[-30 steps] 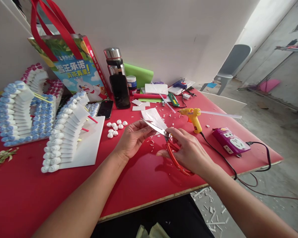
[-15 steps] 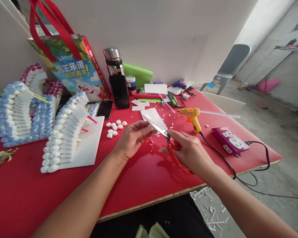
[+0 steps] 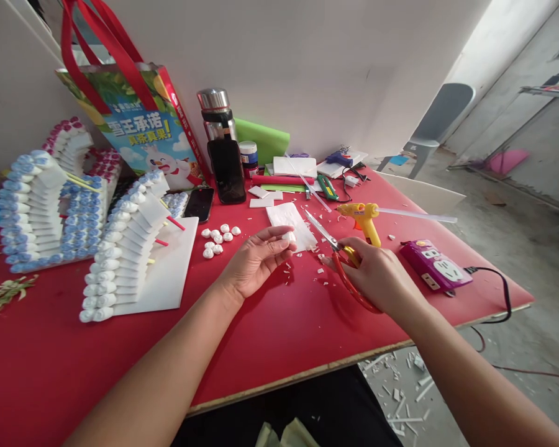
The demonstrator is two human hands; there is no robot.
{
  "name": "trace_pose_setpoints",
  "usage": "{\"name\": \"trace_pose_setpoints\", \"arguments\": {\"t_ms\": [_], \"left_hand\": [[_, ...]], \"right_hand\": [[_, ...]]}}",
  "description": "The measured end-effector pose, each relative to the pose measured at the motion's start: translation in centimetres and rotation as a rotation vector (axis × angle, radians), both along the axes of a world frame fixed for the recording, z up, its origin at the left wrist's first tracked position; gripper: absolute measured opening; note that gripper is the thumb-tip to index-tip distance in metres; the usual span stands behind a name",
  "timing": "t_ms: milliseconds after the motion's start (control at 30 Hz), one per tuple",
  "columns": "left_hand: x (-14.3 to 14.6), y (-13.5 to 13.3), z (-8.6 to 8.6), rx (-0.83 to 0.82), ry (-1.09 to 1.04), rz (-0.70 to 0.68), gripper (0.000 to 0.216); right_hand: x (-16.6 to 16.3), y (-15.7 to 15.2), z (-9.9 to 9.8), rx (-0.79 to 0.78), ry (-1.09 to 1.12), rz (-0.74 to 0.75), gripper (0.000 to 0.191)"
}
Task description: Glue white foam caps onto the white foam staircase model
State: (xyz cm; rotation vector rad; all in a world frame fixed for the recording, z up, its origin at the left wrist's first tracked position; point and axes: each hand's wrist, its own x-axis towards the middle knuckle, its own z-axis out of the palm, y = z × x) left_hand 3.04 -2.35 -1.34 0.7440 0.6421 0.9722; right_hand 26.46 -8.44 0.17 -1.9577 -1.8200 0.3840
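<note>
The left hand (image 3: pixel 258 264) holds a small white ball (image 3: pixel 289 237) between thumb and fingers, above the red surface (image 3: pixel 261 354); the right hand (image 3: pixel 379 273) is closed around the handles of the scissors (image 3: pixel 326 233), whose blades are apart from this ball; a white paper (image 3: pixel 284 216) lies just behind the ball; other white balls (image 3: pixel 218 237) lie near the left hand; the yellow glue gun (image 3: pixel 362 216) is just beyond the right hand.

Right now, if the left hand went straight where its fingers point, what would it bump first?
The left hand would probably meet the scissors first; the paper looks lower, on the table. Depth is unclear.
</note>
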Motion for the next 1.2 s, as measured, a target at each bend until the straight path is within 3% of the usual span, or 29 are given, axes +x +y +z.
{"name": "trace_pose_setpoints", "arguments": {"t_ms": [367, 567, 667, 800, 1200], "left_hand": [[0.1, 0.0, 0.4, 0.036, -0.043, -0.041, 0.017], [0.0, -0.1, 0.5, 0.037, -0.065, -0.024, 0.019], [0.0, 0.0, 0.3, 0.008, -0.063, -0.020, 0.026], [0.0, 0.1, 0.3, 0.004, -0.061, 0.002, 0.020], [0.2, -0.4, 0.6, 0.080, 0.015, -0.009, 0.020]], "right_hand": [[-0.2, -0.4, -0.3, 0.030, 0.077, 0.121, 0.033], [-0.6, -0.7, 0.3, 0.016, 0.151, 0.156, 0.036], [-0.4, -0.8, 0.2, 0.022, 0.164, 0.176, 0.048], [-0.2, -1.1, 0.1, 0.059, 0.134, 0.270, 0.061], [-2.4, -1.9, 0.5, 0.144, -0.022, 0.290, 0.056]]}}
